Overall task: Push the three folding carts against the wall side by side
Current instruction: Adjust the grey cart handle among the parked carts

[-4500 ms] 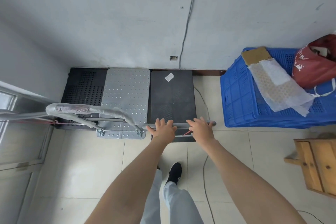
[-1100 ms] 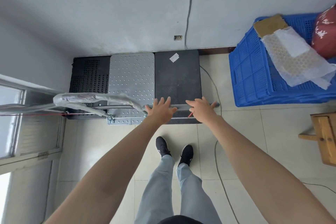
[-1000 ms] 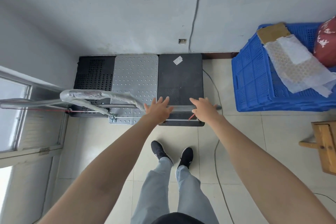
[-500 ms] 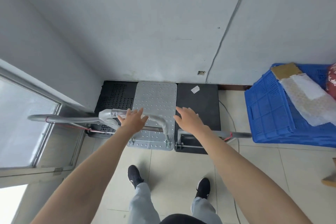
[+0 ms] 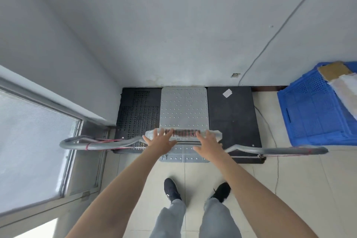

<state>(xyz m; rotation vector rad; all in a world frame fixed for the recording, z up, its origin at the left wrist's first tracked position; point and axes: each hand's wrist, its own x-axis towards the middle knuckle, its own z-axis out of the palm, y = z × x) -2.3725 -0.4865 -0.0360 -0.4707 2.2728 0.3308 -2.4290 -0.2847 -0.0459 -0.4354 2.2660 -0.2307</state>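
Three folding carts stand side by side with their far ends at the wall: a black perforated cart (image 5: pixel 139 110) in the corner, a grey studded cart (image 5: pixel 184 108) in the middle, and a black cart with a white sticker (image 5: pixel 231 114) on the right. My left hand (image 5: pixel 160 141) and my right hand (image 5: pixel 207 143) lie on the grey cart's plastic-wrapped handle (image 5: pixel 183 133), fingers stretched out and apart, not curled round it. The outer carts' grey handles (image 5: pixel 92 144) (image 5: pixel 286 149) stick out to either side.
A blue plastic crate (image 5: pixel 313 114) with cardboard and bubble wrap stands right of the carts. A thin cable (image 5: pixel 270 121) runs down the wall and across the tiles. A frosted window frame (image 5: pixel 73 152) flanks the left. My shoes (image 5: pixel 172 189) stand on the tiled floor.
My hands left the right black cart's handle and moved left onto the grey middle cart's wrapped handle. The view swung left with them.
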